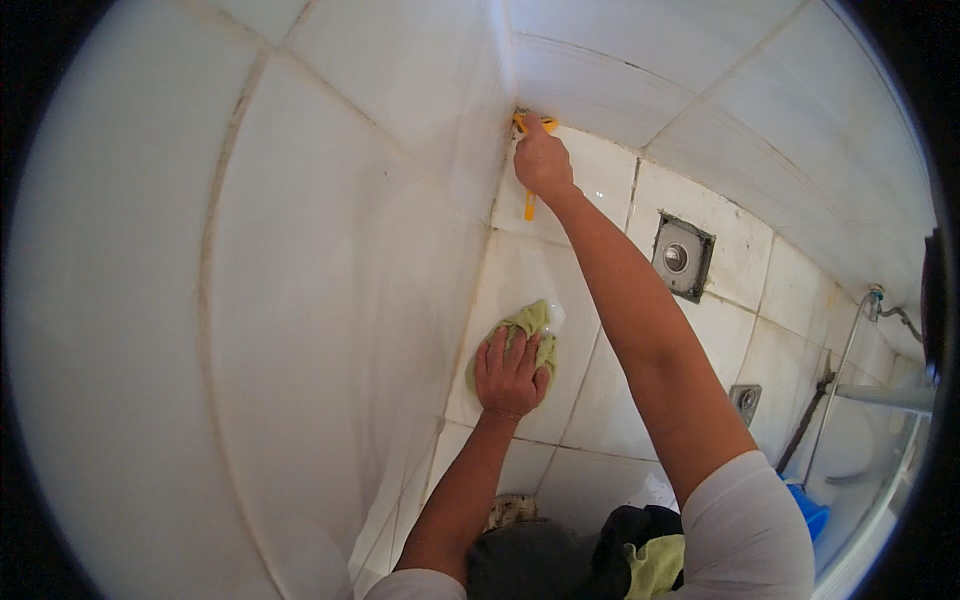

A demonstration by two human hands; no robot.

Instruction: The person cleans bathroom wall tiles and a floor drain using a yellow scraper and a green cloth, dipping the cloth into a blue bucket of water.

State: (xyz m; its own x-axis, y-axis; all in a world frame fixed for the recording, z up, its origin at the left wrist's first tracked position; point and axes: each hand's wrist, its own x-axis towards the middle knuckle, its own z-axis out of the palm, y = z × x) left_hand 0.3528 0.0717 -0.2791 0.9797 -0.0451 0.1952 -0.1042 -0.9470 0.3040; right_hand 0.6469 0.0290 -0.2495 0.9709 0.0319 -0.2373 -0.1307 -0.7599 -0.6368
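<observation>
My right hand (543,156) grips a yellow-handled tool (529,206), maybe a scraper or brush, its head against the corner where two tiled walls meet the floor. The index finger lies along the tool towards its head, and the handle's end sticks out below the fist. Closer to me, my left hand (508,379) presses a crumpled green cloth (534,318) onto the white floor tiles (525,262), its fingers spread over it. Dark grime (523,112) shows in the corner by the tool's head.
A square floor drain (681,259) sits in a rough recess right of my right forearm. Farther right are a smaller metal drain (746,401), a metal hose (832,390), a pipe (885,397) and a blue object (808,510). Another green cloth (656,566) hangs by my body. A tiled wall (337,300) rises at left.
</observation>
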